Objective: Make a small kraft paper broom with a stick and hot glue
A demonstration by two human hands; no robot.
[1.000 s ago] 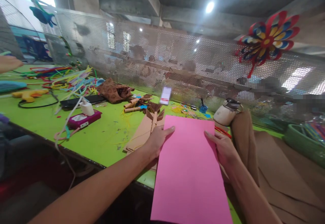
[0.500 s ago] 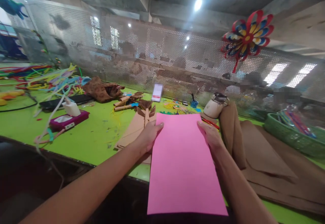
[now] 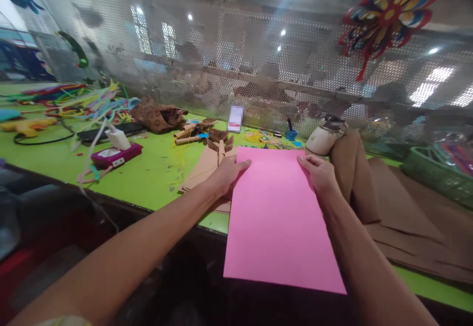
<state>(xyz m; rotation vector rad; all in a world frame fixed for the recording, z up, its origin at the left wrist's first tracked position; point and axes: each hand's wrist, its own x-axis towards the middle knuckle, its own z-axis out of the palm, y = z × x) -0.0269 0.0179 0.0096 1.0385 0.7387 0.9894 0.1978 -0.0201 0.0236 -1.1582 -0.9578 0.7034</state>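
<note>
A pink sheet of paper (image 3: 279,217) is stretched between my two hands, its near end hanging past the table's front edge. My left hand (image 3: 228,172) pinches its far left edge, thumb on top and fingers hidden underneath. At the far right corner, my right hand (image 3: 320,171) grips the sheet the same way. Just left of the paper lie flat tan paper pieces (image 3: 197,172) with a fan-shaped brown paper piece (image 3: 220,144) on them. Folded brown paper (image 3: 347,173) is close to my right hand.
On the green table (image 3: 148,178) are a purple power strip (image 3: 116,155), a brown patterned cloth (image 3: 155,115), colourful strips (image 3: 92,102), a white pot (image 3: 321,139) and a green basket (image 3: 436,173). A perforated metal screen (image 3: 251,55) stands behind, with a colourful pinwheel (image 3: 389,16) hanging before it.
The view has tilted down, so the background sits higher in the picture. Both hands still hold the pink paper, which appears slightly farther right and higher.
</note>
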